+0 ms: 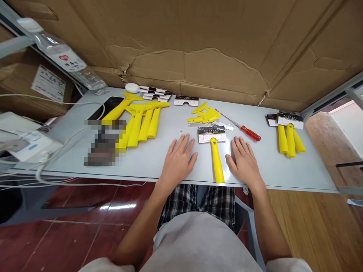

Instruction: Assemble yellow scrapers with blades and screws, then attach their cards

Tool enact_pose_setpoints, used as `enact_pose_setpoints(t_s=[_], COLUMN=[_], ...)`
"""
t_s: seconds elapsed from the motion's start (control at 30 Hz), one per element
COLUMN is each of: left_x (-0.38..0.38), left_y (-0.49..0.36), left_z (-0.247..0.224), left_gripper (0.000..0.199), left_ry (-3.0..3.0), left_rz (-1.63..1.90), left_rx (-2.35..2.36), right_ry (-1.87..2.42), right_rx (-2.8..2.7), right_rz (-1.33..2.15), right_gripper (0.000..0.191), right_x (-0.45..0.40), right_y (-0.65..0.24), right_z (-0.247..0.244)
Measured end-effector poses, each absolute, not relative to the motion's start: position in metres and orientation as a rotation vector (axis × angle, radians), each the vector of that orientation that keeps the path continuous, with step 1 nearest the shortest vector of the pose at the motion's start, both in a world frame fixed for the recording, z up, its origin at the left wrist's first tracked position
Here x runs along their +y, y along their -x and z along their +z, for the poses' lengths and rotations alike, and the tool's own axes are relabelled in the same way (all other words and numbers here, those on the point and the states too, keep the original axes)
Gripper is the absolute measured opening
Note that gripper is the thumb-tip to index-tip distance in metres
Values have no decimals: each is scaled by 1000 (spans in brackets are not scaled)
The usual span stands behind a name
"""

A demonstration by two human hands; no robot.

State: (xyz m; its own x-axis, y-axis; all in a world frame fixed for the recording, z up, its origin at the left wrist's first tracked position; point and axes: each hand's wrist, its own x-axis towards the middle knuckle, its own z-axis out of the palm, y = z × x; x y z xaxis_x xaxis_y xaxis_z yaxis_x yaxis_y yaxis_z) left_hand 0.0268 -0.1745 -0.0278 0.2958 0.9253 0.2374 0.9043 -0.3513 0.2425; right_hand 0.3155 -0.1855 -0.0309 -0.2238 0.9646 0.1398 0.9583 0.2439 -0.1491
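My left hand (pixel 179 158) lies flat on the grey table (pixel 170 170), fingers spread, holding nothing. My right hand (pixel 243 160) rests flat on its other side, also bare, with its fingers apart. Between them lies a yellow handle (pixel 217 162) with a black-and-white card (pixel 211 135) at its top end; neither hand touches it. Behind the card are a pile of small yellow pieces (pixel 207 114) and thin clear strips (pixel 227 126). A screwdriver (pixel 249 133) with a red handle lies beyond my right hand.
Several yellow T-shaped tools (pixel 138 126) lie at left near a dark phone (pixel 109 107) and folded cards (pixel 185 101). Carded yellow handles (pixel 290 141) are at right. Cardboard (pixel 198 45) stands behind. A plastic bottle (pixel 66 56), cables and a white box (pixel 31 139) occupy the left.
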Motion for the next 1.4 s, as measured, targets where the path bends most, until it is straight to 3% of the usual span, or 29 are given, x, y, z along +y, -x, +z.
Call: enact_pose_setpoints(t_s=[1.4], left_x=[-177], left_y=[-22], left_z=[-26], left_gripper=[56], left_ry=[-2460], left_rz=[565], left_rx=[1706], right_ry=[1756], right_rx=[-2181], right_rz=[168], right_gripper=[68], right_x=[-188], right_y=[-316], right_z=[-25])
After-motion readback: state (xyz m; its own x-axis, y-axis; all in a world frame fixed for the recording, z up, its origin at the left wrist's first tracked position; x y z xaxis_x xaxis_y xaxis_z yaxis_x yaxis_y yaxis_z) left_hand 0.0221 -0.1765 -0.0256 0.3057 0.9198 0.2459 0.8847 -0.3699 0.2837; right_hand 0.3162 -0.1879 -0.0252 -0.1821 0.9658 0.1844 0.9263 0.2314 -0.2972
